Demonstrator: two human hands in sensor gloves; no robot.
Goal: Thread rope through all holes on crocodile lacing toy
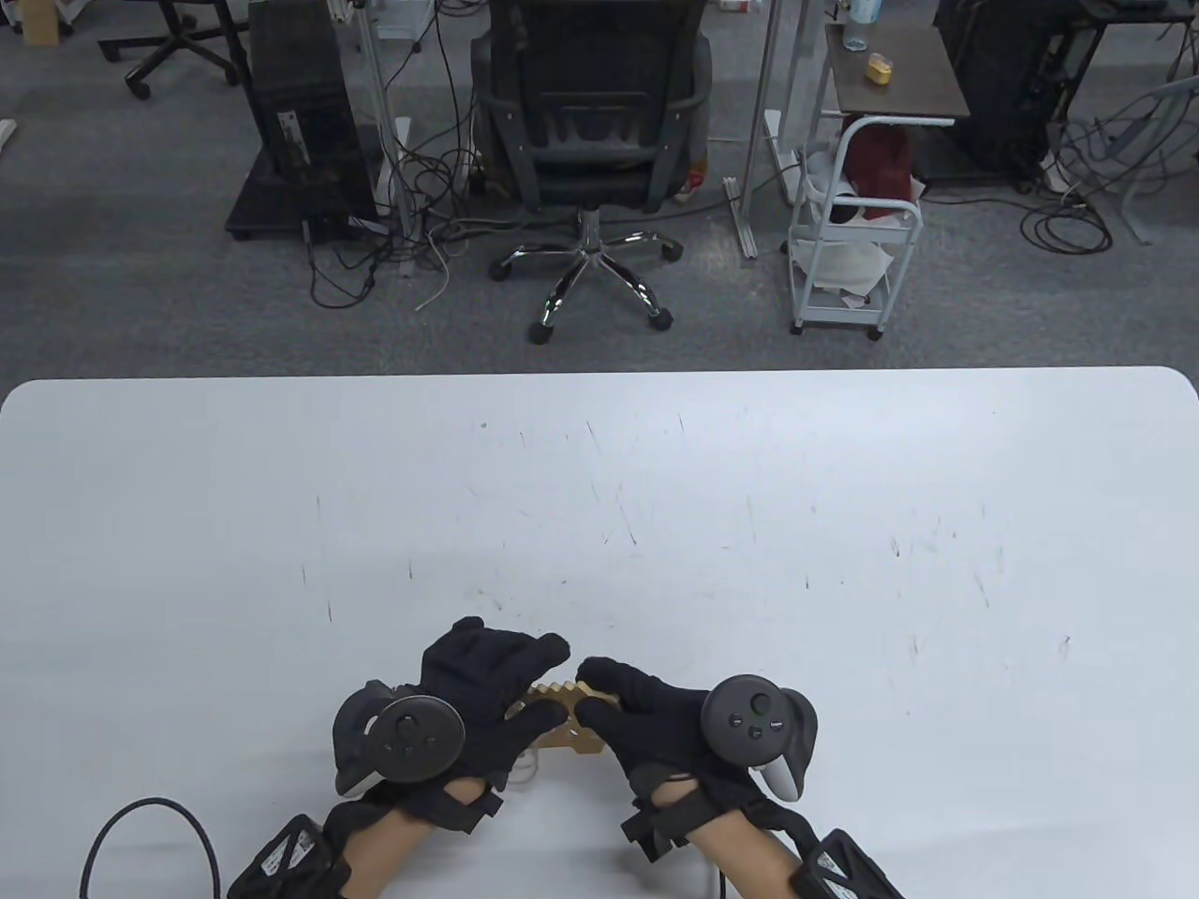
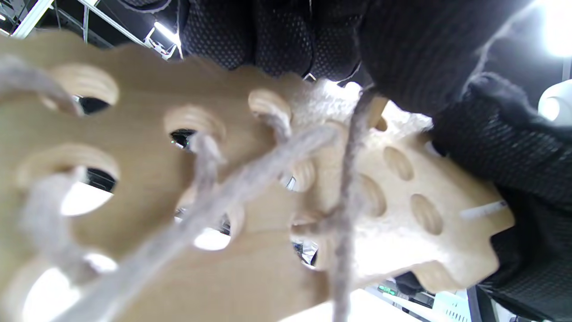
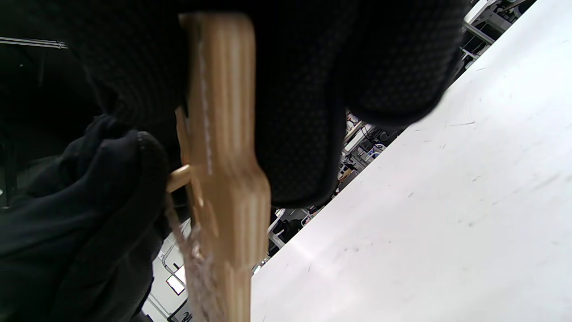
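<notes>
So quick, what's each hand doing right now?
Left hand: holds the wooden crocodile toy, fingers curled round it.
Right hand: grips the toy's other end.

On the table (image 1: 843,487), at its near edge and about midway across, the toy (image 1: 567,719) is held up between both hands. The left hand (image 1: 478,698) is at its left end, the right hand (image 1: 646,716) at its right end, their fingertips close together over the toy's far edge. Rope (image 2: 344,188) runs through several holes of the toy and crosses its underside; a loop of it shows just below the left hand's fingers, near side. A cable (image 1: 150,824) curves on the table at the near left corner. Beyond the far edge stand a chair (image 1: 590,122) in the middle, a cart (image 1: 848,234) to its right and a computer tower (image 1: 300,122) to its left.
</notes>
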